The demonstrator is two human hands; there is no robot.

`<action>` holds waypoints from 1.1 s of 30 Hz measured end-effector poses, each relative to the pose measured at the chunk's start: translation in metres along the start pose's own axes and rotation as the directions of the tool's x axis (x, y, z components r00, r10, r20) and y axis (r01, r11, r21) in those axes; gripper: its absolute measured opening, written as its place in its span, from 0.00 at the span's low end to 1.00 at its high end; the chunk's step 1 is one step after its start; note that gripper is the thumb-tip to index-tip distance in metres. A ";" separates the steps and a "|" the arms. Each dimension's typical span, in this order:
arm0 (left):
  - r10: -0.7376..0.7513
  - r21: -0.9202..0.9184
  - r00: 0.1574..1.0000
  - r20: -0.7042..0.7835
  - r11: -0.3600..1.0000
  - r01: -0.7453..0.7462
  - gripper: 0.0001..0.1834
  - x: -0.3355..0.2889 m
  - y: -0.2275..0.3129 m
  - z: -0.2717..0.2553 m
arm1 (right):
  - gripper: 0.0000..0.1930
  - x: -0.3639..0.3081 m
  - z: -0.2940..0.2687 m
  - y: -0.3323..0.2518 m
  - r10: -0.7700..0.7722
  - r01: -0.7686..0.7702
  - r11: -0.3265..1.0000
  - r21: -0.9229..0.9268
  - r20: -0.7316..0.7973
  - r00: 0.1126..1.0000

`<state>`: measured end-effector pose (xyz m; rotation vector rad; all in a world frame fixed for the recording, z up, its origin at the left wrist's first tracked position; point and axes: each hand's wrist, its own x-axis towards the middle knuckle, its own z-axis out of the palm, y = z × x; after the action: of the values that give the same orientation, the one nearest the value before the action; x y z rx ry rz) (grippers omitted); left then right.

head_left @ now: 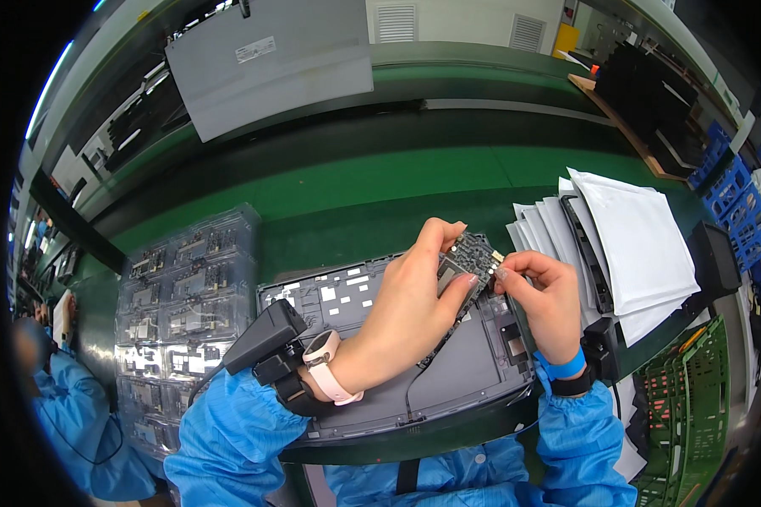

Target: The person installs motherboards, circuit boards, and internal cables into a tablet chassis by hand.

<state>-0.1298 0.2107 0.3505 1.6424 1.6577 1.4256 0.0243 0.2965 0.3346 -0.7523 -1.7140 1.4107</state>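
Raised over a grey laptop-like housing (482, 372), a dark circuit board (473, 252) sits tilted in my left hand (402, 300). The thumb lies across its face and the fingers hold it from behind. My right hand (550, 302) is closed in a pinch at the board's right edge, beside a small pale connector (496, 257). Whatever is between those fingertips is too small to make out. A thin black cable (410, 384) runs down the housing from below the board. Part of the housing is hidden under my left forearm.
Clear plastic trays (186, 296) of circuit boards are stacked at left. White padded sleeves (638, 245) lie piled at right, with a dark panel (585, 245) among them. A green crate (685, 406) stands at lower right. A co-worker's blue sleeve (80, 422) shows at far left.
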 end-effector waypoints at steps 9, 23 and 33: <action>0.043 0.062 0.999 -0.007 0.997 -0.043 0.20 0.002 -0.005 -0.001 | 0.05 0.002 0.002 0.001 -0.098 0.092 0.990 -0.105 -0.055 0.994; 0.022 0.427 0.974 0.225 0.896 -0.119 0.18 0.021 -0.011 -0.041 | 0.17 0.001 0.004 -0.011 -0.239 0.332 0.842 -0.425 0.258 0.936; 0.102 0.648 0.989 -0.110 0.762 -0.006 0.29 -0.046 0.003 -0.116 | 0.16 -0.038 -0.044 -0.002 -0.185 0.209 0.868 -0.450 0.098 0.978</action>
<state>-0.2157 0.1259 0.3830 1.9783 2.3945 1.0537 0.0819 0.2873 0.3327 -0.7636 -2.1340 0.8963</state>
